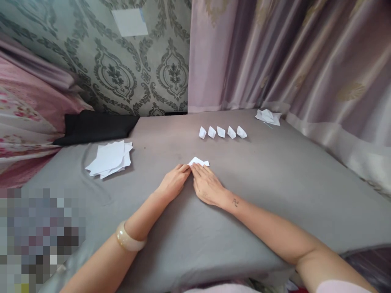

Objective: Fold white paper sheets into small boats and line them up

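Observation:
A small folded piece of white paper (197, 160) lies on the grey cloth surface in front of me, partly hidden under my fingers. My right hand (207, 185) rests on it, fingers stretched out flat and close together. At the paper's left end, my left hand (176, 179) has its fingers pressed together on the tip. Beyond my hands, several folded white paper shapes (221, 132) stand in a row, slightly right of centre.
To the left lies a loose stack of white paper sheets (111, 156). Behind it is a folded black cloth (100, 125). More white paper pieces (268, 116) sit at the far right, near the purple curtain (238, 53). Patterned wallpaper (143, 69) backs the grey surface (269, 183).

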{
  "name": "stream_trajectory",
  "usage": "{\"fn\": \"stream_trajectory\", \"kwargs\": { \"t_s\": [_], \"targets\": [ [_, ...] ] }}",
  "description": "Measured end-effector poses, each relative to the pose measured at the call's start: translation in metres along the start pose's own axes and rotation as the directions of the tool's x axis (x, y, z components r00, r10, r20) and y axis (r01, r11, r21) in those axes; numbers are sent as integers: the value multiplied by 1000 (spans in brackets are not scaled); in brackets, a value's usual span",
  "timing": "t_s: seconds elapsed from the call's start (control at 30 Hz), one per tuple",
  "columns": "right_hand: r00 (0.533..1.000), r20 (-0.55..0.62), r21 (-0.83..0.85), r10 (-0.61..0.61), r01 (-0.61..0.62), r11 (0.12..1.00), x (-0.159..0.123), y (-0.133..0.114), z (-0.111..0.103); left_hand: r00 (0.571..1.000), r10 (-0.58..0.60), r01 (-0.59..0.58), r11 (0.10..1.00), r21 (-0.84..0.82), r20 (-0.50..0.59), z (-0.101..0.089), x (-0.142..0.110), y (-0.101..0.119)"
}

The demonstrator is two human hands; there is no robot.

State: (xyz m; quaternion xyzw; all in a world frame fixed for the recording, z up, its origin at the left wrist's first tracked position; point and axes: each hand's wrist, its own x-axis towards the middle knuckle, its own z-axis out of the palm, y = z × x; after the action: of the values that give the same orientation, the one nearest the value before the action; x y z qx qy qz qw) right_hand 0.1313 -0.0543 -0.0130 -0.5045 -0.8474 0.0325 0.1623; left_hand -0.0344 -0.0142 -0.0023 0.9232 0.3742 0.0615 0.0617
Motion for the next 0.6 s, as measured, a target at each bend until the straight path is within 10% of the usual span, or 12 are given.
{"fn": "stream_trajectory", "kwargs": {
  "t_s": [0.6],
  "targets": [
    [992, -8, -116, 126, -126, 985, 5, 24, -14, 970, -240, 242, 969, 47, -40, -11, -4, 9]
  ]
}}
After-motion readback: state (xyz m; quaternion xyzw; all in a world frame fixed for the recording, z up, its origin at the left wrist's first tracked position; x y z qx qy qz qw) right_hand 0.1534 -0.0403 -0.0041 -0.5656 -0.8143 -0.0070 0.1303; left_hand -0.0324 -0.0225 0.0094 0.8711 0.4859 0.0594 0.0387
